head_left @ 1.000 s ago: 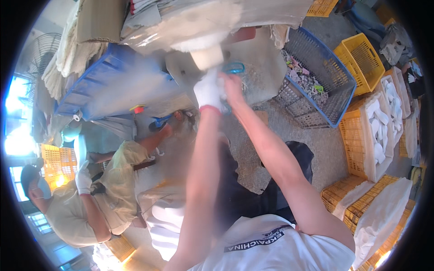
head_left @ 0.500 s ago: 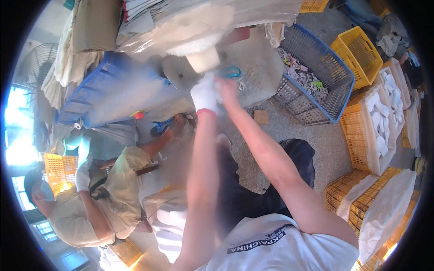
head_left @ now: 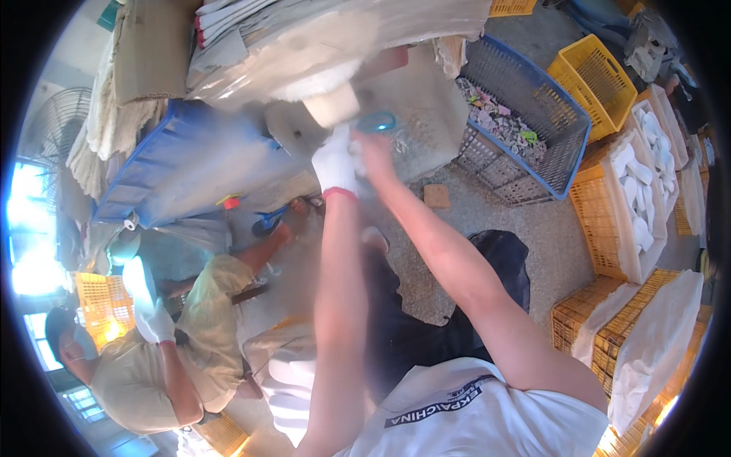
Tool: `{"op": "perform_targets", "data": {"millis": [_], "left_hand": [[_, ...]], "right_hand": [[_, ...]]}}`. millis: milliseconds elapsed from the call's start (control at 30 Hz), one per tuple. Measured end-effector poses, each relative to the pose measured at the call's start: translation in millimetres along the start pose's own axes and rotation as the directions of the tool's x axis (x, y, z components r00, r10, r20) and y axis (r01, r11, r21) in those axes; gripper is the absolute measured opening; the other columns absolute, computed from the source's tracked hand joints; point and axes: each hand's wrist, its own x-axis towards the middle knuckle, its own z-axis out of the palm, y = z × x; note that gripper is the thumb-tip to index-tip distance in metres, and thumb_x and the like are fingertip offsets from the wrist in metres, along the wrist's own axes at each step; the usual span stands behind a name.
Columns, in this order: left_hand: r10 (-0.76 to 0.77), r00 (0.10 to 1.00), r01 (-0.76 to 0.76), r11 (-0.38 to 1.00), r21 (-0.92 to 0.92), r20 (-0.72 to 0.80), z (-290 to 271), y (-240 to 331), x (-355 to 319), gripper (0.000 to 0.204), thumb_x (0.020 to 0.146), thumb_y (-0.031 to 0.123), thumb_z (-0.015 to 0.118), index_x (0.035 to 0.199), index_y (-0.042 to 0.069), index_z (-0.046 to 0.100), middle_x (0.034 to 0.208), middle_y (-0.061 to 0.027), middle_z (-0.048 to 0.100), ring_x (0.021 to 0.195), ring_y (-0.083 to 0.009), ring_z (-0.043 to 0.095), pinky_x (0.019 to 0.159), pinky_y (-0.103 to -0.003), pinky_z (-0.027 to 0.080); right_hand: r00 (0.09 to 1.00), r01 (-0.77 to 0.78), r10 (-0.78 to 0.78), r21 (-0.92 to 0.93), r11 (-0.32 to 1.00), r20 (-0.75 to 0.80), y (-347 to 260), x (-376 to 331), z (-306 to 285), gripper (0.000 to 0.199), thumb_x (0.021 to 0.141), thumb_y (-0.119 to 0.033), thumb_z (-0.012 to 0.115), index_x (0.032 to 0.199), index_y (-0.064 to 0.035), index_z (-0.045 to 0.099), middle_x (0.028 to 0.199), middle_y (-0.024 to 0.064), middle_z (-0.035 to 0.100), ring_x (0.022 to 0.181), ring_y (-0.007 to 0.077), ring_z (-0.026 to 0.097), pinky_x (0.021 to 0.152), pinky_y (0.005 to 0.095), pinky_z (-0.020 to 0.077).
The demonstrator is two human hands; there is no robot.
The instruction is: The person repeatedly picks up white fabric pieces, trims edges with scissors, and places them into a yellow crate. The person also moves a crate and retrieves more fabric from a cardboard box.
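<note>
Head view, item one: left hand (head_left: pixel 336 161), in a white work glove with a red cuff, raised at arm's length; its fingers are curled up against the underside of a pale, blurred cylindrical piece (head_left: pixel 330 104), whether gripping or only pressing I cannot tell.

Item two: right hand (head_left: pixel 373 145), bare, just beside the glove; fingers bent near a teal ring-shaped object (head_left: pixel 378 121), contact unclear through blur.

Above the fingers: a plastic-wrapped bundle (head_left: pixel 320 38). Right of the fingers: a blue wire basket (head_left: pixel 533 114) of small scraps; further off, yellow crates (head_left: pixel 586 76) with white pieces.

Progress, as judged: the piece is engaged at the fingertips, not yet freed or set down.

Against the earlier frame: both hands stay at the same piece, shifted slightly left and down.
</note>
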Motion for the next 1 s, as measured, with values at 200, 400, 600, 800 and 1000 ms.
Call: {"op": "perform_targets", "data": {"millis": [200, 400, 600, 800, 1000], "left_hand": [[0.062, 0.998, -0.062, 0.994, -0.089, -0.001, -9, 10, -23, 0.025, 0.092, 0.026, 0.061, 0.089, 0.001, 0.067, 0.06, -0.0016, 0.054, 0.041, -0.0111, 0.045, 0.035, -0.027, 0.032], [-0.07, 0.979, 0.061, 0.997, 0.051, 0.19, 22, -18, -103, 0.024, 0.093, 0.027, 0.061, 0.099, 0.006, 0.071, 0.056, 0.0026, 0.048, 0.039, -0.0062, 0.037, 0.035, -0.022, 0.026], [-0.274, 0.869, 0.277, 0.959, 0.054, 0.412, 32, -37, -169, 0.03, 0.095, 0.031, 0.058, 0.102, 0.004, 0.069, 0.066, 0.0012, 0.051, 0.045, -0.0067, 0.037, 0.039, -0.022, 0.027], [-0.274, 0.872, 0.242, 0.962, 0.127, 0.405, 50, -64, -205, 0.038, 0.095, 0.036, 0.058, 0.105, 0.0, 0.067, 0.063, -0.0054, 0.059, 0.04, -0.0092, 0.04, 0.036, -0.025, 0.03], [-0.136, 0.912, 0.184, 0.979, -0.09, 0.387, 43, -53, -186, 0.037, 0.096, 0.034, 0.053, 0.098, 0.0, 0.068, 0.061, -0.0062, 0.06, 0.04, -0.0136, 0.048, 0.037, -0.027, 0.037]], "right_hand": [[1.0, 0.006, -0.002, -0.155, 0.988, 0.027, 6, -11, 6, 0.035, 0.086, -0.031, 0.065, 0.074, 0.0022, 0.063, 0.068, 0.0042, 0.06, 0.061, 0.0129, 0.053, 0.057, 0.0315, 0.042], [0.951, -0.303, 0.264, 0.31, 0.901, 0.161, -11, -75, -105, 0.03, 0.091, -0.027, 0.063, 0.103, 0.0003, 0.059, 0.096, 0.0097, 0.065, 0.092, 0.0216, 0.062, 0.079, 0.0389, 0.0519], [0.972, -0.121, 0.072, 0.216, 0.969, 0.222, -70, -133, -228, 0.045, 0.098, -0.029, 0.051, 0.129, 0.0034, 0.045, 0.116, 0.0206, 0.06, 0.099, 0.0305, 0.065, 0.076, 0.0432, 0.0578], [0.96, -0.205, 0.198, 0.013, 0.979, 0.198, -81, -167, -237, 0.034, 0.097, -0.023, 0.056, 0.118, 0.0029, 0.054, 0.091, 0.0138, 0.067, 0.065, 0.0175, 0.065, 0.051, 0.0261, 0.0491], [0.983, -0.169, 0.13, 0.35, 0.922, 0.132, -65, -146, -193, 0.026, 0.095, -0.023, 0.06, 0.11, -0.0012, 0.058, 0.092, 0.0084, 0.066, 0.074, 0.014, 0.063, 0.058, 0.0249, 0.0474]]}}
